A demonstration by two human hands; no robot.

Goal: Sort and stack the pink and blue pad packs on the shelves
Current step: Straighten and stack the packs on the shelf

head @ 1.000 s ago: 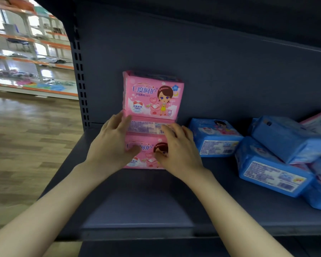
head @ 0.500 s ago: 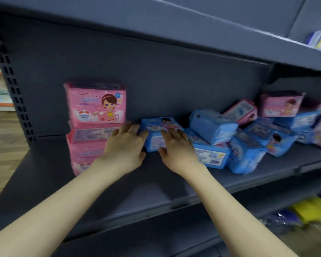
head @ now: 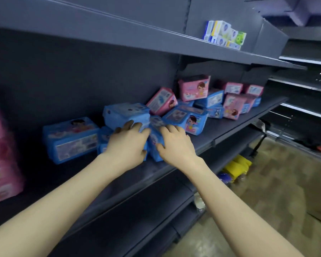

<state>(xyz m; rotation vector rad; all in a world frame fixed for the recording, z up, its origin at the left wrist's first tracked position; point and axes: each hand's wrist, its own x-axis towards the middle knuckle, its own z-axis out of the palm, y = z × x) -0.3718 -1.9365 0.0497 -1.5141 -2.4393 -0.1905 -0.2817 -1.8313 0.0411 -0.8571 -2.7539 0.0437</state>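
Blue film-wrapped packs are the job at this moment.

- The pink stack is at the far left of the shelf, at 9 o'clock from the hands, with its printed fronts facing out.
- The flat blue pack lies just beside the hands at 9 o'clock. Cartoon face is up, label side faces the aisle, and the long axis runs along the shelf.
- The left hand is spread over a low blue pack, fingertips touching the bottom edge of the top blue pack. That one sits tilted on the others, long axis roughly along the shelf.
- The right hand has its fingers laid flat on the middle blue pack, thumb splayed towards the left hand. Both hands are released, touching and not clamped on anything. The middle pack's axis is too blurred to tell.
- The mixed heap of pink and blue sits at 2 o'clock, with packs leaning every way.

Handling, my read: they look light and squashy, and the film is slick. The padding will give, so I wouldn't pinch a corner. Better to clamp the two short ends, or palm top and bottom. The top blue pack looks ready to slide if the ones under it move.
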